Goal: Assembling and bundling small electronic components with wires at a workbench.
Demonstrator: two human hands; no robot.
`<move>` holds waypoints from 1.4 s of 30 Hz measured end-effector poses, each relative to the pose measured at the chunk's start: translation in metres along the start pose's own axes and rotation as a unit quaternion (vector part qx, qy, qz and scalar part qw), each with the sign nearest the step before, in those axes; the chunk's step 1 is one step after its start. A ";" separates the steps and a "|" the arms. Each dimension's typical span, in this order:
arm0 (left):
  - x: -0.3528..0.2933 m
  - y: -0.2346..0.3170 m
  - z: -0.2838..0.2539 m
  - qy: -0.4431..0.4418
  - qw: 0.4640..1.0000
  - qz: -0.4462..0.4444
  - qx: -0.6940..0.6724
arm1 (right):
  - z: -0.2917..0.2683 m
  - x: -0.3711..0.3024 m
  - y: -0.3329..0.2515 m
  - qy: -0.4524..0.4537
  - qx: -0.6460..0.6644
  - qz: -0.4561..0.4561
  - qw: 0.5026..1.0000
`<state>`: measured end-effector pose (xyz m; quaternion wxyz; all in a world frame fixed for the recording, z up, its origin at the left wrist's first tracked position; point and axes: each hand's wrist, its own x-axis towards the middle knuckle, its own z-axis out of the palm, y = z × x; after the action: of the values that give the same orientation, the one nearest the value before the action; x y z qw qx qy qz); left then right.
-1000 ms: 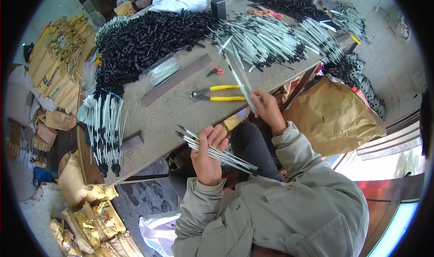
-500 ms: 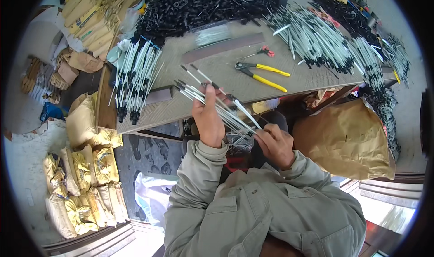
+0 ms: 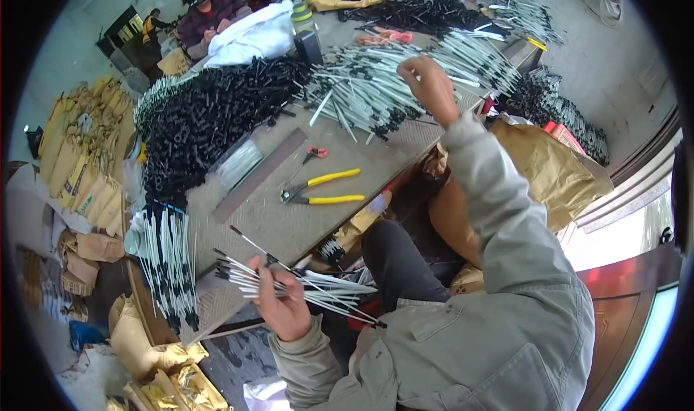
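Left hand (image 3: 284, 310) curls round white rods (image 3: 334, 294), lower centre
Likely light, stiff, slippery: grip mid-bundle; right hand (image 3: 431, 87), upper centre, half-curled, contents unclear

Work jacket (image 3: 470, 339), one — grey-khaki cloth, creased, with visible stitched seams (image 3: 533, 346) and a flapped pocket (image 3: 437, 323) on the front. Sleeves (image 3: 499, 201), two, full-length, in matching cloth, wrinkled along their length, ending in cuffs (image 3: 463, 127) at the wrists. Trousers (image 3: 397, 255), dark grey — part of one leg showing. Left hand (image 3: 283, 306) and right hand (image 3: 430, 86): both bare.
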<state>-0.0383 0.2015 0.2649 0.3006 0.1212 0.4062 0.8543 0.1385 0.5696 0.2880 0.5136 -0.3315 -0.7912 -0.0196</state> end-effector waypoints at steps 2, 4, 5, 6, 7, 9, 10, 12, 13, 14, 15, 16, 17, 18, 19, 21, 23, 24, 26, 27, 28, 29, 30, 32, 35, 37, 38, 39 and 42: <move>-0.006 0.000 -0.002 -0.105 0.994 -0.007 -0.030 | 0.019 0.020 0.022 -0.077 -0.104 -0.014 0.992; -0.015 0.002 0.002 -0.111 0.993 -0.028 -0.003 | 0.044 0.029 0.038 -0.240 -0.223 -0.012 0.945; -0.013 0.002 -0.003 -0.175 0.980 -0.073 -0.065 | 0.052 0.025 0.046 -0.202 -0.241 -0.045 0.948; -0.013 0.002 -0.004 -0.171 0.981 -0.066 -0.065 | 0.060 0.026 0.040 -0.164 -0.253 -0.083 0.950; -0.014 0.001 -0.002 -0.169 0.982 -0.068 -0.042 | 0.062 0.029 0.037 -0.163 -0.249 -0.088 0.951; -0.015 -0.002 0.002 -0.160 0.984 -0.072 -0.002 | 0.058 0.034 0.033 -0.086 -0.225 -0.059 0.969; -0.015 -0.004 0.001 -0.157 0.985 -0.070 -0.002 | 0.049 0.037 0.020 -0.072 -0.198 -0.038 0.977; -0.016 -0.008 0.003 -0.179 0.978 -0.109 0.011 | 0.049 0.031 0.029 -0.051 -0.135 -0.040 0.989; -0.019 -0.009 0.011 -0.172 0.979 -0.111 0.017 | 0.049 0.028 0.035 -0.051 -0.139 -0.042 0.988; -0.021 -0.012 0.010 -0.173 0.978 -0.112 0.014 | 0.048 0.026 0.040 -0.112 -0.157 -0.068 0.979; -0.021 -0.016 0.008 -0.188 0.974 -0.124 -0.007 | 0.048 0.030 0.040 -0.171 -0.172 -0.097 0.965; -0.021 -0.019 0.009 -0.203 0.970 -0.135 -0.027 | 0.049 0.035 0.040 -0.169 -0.173 -0.101 0.965; -0.021 -0.020 0.013 -0.174 0.973 -0.149 -0.024 | 0.051 0.041 0.039 -0.103 -0.122 -0.107 0.981; -0.022 -0.022 0.013 -0.172 0.973 -0.150 -0.025 | 0.053 0.041 0.037 -0.040 -0.070 -0.109 0.991; -0.021 -0.025 0.013 -0.166 0.974 -0.153 -0.029 | 0.053 0.047 0.038 -0.087 -0.081 -0.111 0.987; -0.025 -0.024 0.013 -0.169 0.972 -0.159 -0.042 | 0.053 0.055 0.035 -0.088 -0.156 -0.121 0.976; -0.025 -0.021 0.013 -0.153 0.975 -0.158 -0.031 | 0.050 0.060 0.030 -0.046 -0.218 -0.142 0.964; -0.026 -0.020 0.013 -0.138 0.977 -0.163 -0.021 | 0.047 0.065 0.033 -0.008 -0.177 -0.157 0.971; -0.025 -0.019 0.009 -0.127 0.979 -0.158 -0.008 | 0.043 0.069 0.039 0.071 -0.138 -0.131 0.979; -0.025 -0.020 0.009 -0.119 0.981 -0.155 0.004 | 0.042 0.068 0.041 0.053 -0.115 -0.074 0.989; -0.026 -0.021 0.009 -0.120 0.980 -0.158 0.005 | 0.044 0.066 0.048 0.052 -0.118 -0.072 0.989; -0.027 -0.022 0.010 -0.127 0.979 -0.160 -0.003 | 0.047 0.063 0.056 -0.023 -0.139 -0.058 0.988; -0.026 -0.023 0.011 -0.134 0.978 -0.159 -0.011 | 0.048 0.064 0.059 -0.097 -0.157 -0.044 0.982; -0.026 -0.024 0.011 -0.138 0.976 -0.170 -0.016 | 0.045 0.062 0.067 -0.098 -0.169 -0.021 0.981; -0.028 -0.025 0.013 -0.148 0.971 -0.186 -0.006 | 0.029 0.054 0.101 -0.091 -0.092 0.020 0.991; -0.026 -0.025 0.009 -0.145 0.972 -0.183 0.013 | 0.018 0.050 0.084 -0.075 -0.093 0.017 0.993; -0.025 -0.025 0.006 -0.143 0.974 -0.177 0.010 | 0.011 0.048 0.071 -0.058 -0.093 0.013 0.994; -0.025 -0.027 0.006 -0.147 0.974 -0.175 0.005 | -0.001 0.047 0.064 0.016 -0.060 -0.040 0.997; -0.026 -0.030 0.007 -0.146 0.973 -0.179 0.014 | -0.022 0.032 0.045 0.044 -0.137 -0.054 0.988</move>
<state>-0.0024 0.2040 0.2474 0.5033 0.1739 0.3846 0.7541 0.1721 0.6128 0.3107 0.4955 -0.3546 -0.7745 -0.1700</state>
